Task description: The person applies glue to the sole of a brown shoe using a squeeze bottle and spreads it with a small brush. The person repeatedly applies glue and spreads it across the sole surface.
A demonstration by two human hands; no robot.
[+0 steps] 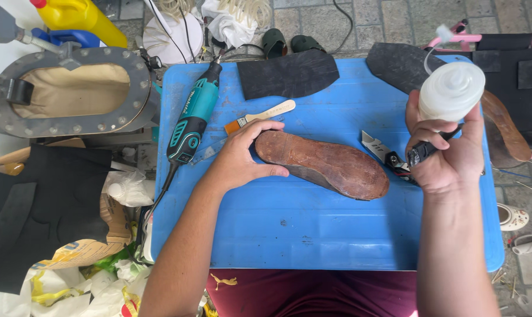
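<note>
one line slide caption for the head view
Left hand steadies a worn brown shoe sole on a blue table; right hand holds a translucent squeeze bottle.

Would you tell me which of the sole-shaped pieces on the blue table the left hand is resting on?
The left hand rests on the brown sole at the middle of the blue table. The black rubber pieces lie untouched along the far edge.
</note>
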